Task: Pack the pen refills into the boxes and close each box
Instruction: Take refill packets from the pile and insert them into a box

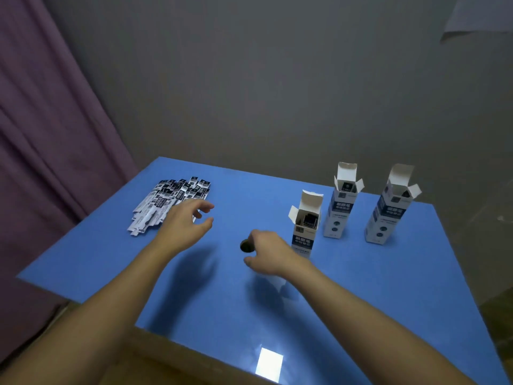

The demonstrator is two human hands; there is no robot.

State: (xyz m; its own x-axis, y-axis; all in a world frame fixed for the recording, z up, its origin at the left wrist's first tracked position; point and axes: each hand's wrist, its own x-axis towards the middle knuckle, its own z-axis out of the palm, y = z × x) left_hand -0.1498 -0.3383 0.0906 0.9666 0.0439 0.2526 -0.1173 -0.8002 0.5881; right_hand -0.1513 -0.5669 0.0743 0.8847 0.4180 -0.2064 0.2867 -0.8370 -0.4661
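Observation:
A heap of pen refills (169, 202) in white-and-black sleeves lies at the far left of the blue table (361, 301). My left hand (184, 227) hovers just right of the heap, fingers loosely spread, holding nothing. Three white-and-blue boxes stand upright with their top flaps open: a near one (304, 229), a middle one (340, 207) and a right one (387, 211); dark refill ends show inside them. My right hand (270, 252) grips a fourth box, mostly hidden; its dark end (246, 245) points left and a white flap (280, 284) sticks out below the wrist.
A purple curtain (41, 134) hangs at the left and a grey wall stands behind the table. A bright light reflection (268, 364) lies near the table's front edge. The table's left corner (22, 277) juts toward the curtain.

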